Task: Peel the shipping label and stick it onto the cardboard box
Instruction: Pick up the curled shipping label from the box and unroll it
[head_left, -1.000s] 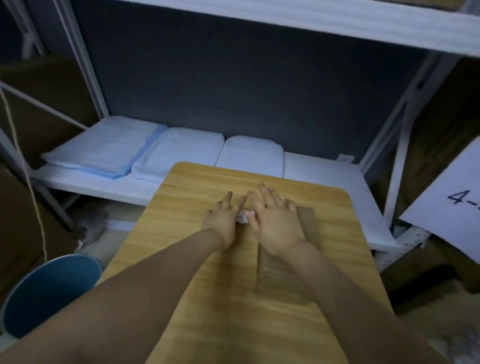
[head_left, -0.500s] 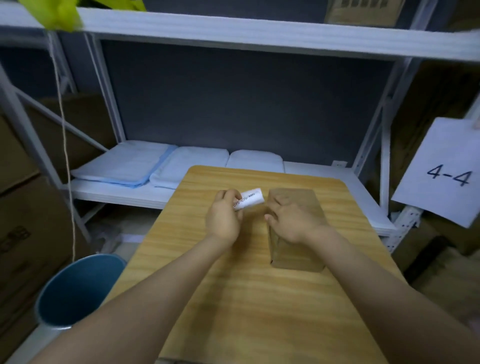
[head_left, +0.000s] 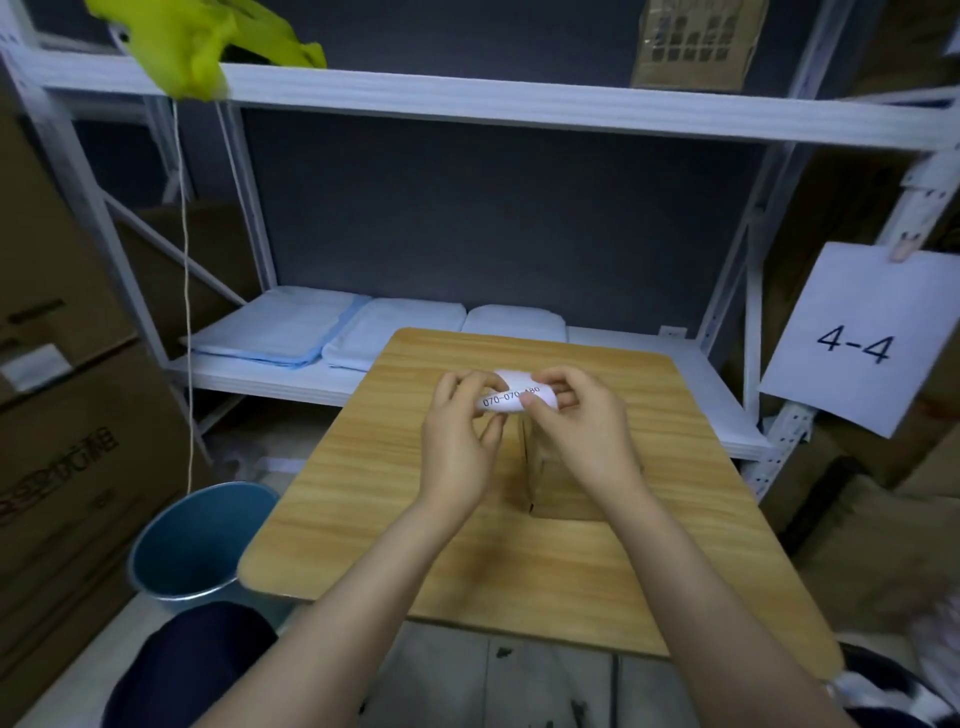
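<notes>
A small white shipping label (head_left: 511, 399) printed with black digits is held in the air above the wooden table (head_left: 395, 493). My left hand (head_left: 460, 441) pinches its left end and my right hand (head_left: 582, 431) pinches its right end, bending it slightly. Under my right hand a brown cardboard box (head_left: 556, 488) rests on the table, mostly hidden by my hands and wrist.
A blue bin (head_left: 197, 545) stands on the floor left of the table. Behind the table a white shelf (head_left: 675, 364) carries folded pale-blue pads (head_left: 291, 332). A paper sign reading 4-4 (head_left: 852, 338) hangs at right. Cardboard cartons (head_left: 57, 415) stack at left.
Both hands lifted from the table and box. The label went from my left hand alone to being pinched by both hands above the box. The camera tilted upward.
</notes>
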